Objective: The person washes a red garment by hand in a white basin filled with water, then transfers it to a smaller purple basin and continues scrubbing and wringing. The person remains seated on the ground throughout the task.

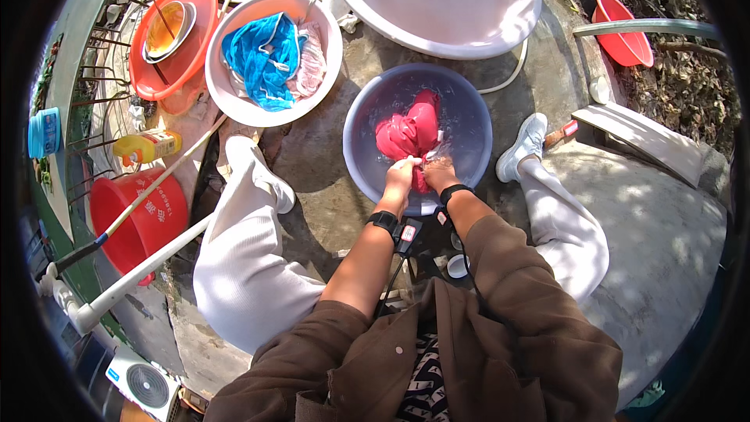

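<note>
A blue-grey plastic basin (360,129) with water in it stands on the concrete between my feet. In it lies a wet red cloth (404,129), bunched and partly puffed up above the water. My left hand (401,174) grips the cloth's near end, its thumb pointing away from me. My right hand (439,171) is beside it on the same end, partly in the splashing water, fingers closed around the fabric. Part of the cloth shows between and below both hands. How the fingertips lie is hidden.
Beyond is a large pale tub (433,50) of cloudy water. A white basin (217,91) at the left holds blue and pink cloths. A red bucket (140,217), a wooden pole (170,173), a white pipe (146,269) and a yellow bottle (149,145) lie left. A board (644,140) stands right.
</note>
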